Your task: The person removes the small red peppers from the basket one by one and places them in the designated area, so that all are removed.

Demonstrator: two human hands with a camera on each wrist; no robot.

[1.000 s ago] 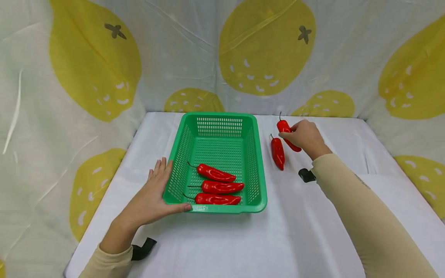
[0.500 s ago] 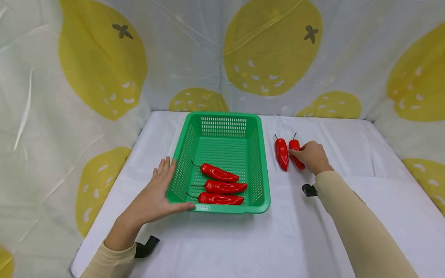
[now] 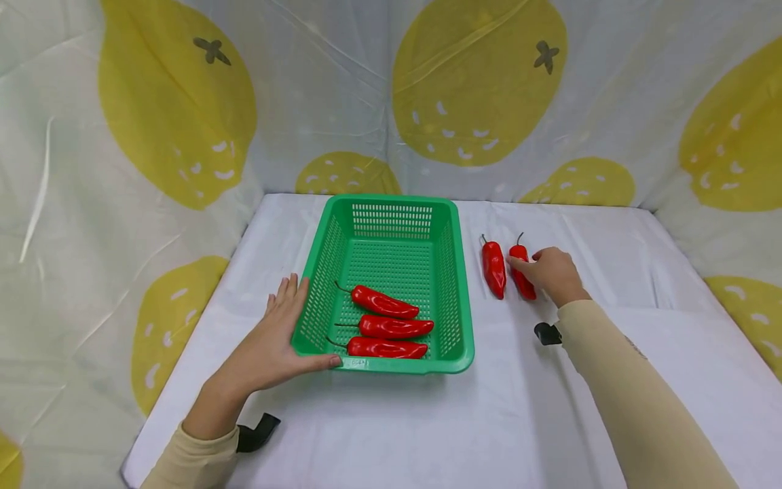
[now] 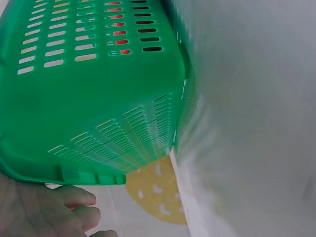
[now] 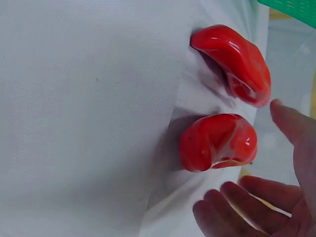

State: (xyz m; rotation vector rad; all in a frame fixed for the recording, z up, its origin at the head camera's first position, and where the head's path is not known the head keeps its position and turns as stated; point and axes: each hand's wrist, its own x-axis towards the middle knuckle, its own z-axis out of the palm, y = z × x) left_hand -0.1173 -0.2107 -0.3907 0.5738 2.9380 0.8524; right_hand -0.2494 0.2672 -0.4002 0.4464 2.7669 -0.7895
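The right pepper [image 3: 525, 286] is laid on the table [image 3: 415, 435], just beside the left pepper [image 3: 493, 270]. By it the right hand [image 3: 552, 275] is held, thumb and fingers wide apart. Three peppers [image 3: 394, 328] are contained in the basket [image 3: 391, 265], its rim touched by the left hand [image 3: 265, 350], fingers straight.

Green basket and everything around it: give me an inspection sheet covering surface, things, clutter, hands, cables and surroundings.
Surface: white cloth, lightly creased.
Things: basket holding three red peppers; left pepper and right pepper lie on the cloth to its right.
Clutter: nothing seen.
Left hand: fingers against the basket's left side, thumb on its near rim.
Right hand: at the right pepper, thumb and fingers on either side; the right wrist view shows gaps, so no grip.
Cables: nothing seen.
Surroundings: lemon-print backdrop behind and at both sides.
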